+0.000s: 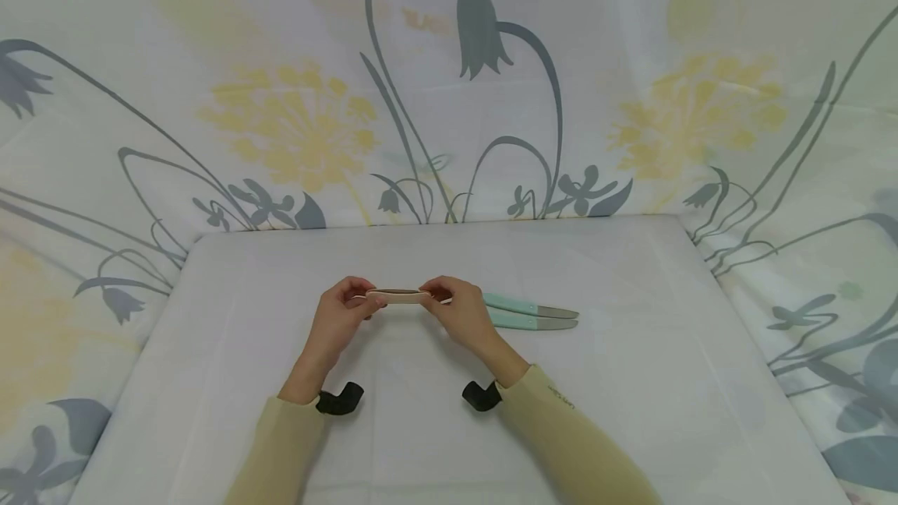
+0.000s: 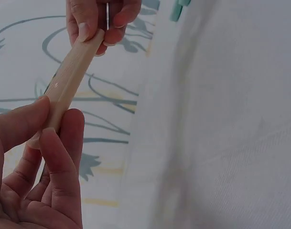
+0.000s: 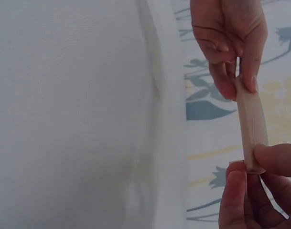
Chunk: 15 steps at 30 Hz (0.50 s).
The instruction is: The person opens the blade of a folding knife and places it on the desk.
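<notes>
Between both hands is a slim, beige, wooden-looking bar (image 1: 398, 298), held level above the white table in the head view, with a darker brown strip along its upper side. My left hand (image 1: 338, 314) pinches its left end between thumb and fingers; the left wrist view shows the bar's smooth, ridged face (image 2: 71, 76). At the other end my right hand (image 1: 459, 314) grips it the same way, fingertips covering the tip. Just beyond the right hand, two knives (image 1: 536, 316) with mint handles and grey blades lie side by side, their handle ends partly hidden by that hand.
A white cloth covers the table (image 1: 393, 443). Behind and at both sides hangs a curtain (image 1: 435, 100) with grey and yellow flower prints. Black wrist mounts (image 1: 341, 399) stick out inward below each hand, near the cream sleeves (image 1: 281, 443).
</notes>
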Motion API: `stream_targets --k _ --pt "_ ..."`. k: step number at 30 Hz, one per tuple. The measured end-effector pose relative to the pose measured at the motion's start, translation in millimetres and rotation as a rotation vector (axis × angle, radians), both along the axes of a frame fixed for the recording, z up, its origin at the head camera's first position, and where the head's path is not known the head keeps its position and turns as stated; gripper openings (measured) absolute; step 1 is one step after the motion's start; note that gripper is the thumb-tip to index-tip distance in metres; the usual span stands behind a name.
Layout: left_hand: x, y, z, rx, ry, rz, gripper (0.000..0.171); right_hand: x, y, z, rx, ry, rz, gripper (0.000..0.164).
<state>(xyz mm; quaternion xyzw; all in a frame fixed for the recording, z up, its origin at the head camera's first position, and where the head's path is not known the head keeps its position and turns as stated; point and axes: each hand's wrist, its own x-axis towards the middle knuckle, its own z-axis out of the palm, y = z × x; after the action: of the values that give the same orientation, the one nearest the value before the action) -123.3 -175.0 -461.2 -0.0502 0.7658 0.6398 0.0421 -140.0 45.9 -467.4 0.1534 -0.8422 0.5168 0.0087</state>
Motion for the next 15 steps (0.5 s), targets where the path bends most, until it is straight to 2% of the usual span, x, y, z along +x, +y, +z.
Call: stream_targets --k 5,10,15 --pt "10.5 12 -2.8 0.051 -0.014 -0.049 0.029 6.0 17 3.2 -0.027 0.041 0.009 0.015" --pt "19.7 24 -6.1 0.106 -0.027 -0.068 0.028 14.6 34 3.1 -0.028 0.016 0.014 0.014" --pt "26.2 35 -8.9 0.109 -0.013 -0.085 0.026 23.0 50 4.0 -0.031 0.007 0.037 0.015"
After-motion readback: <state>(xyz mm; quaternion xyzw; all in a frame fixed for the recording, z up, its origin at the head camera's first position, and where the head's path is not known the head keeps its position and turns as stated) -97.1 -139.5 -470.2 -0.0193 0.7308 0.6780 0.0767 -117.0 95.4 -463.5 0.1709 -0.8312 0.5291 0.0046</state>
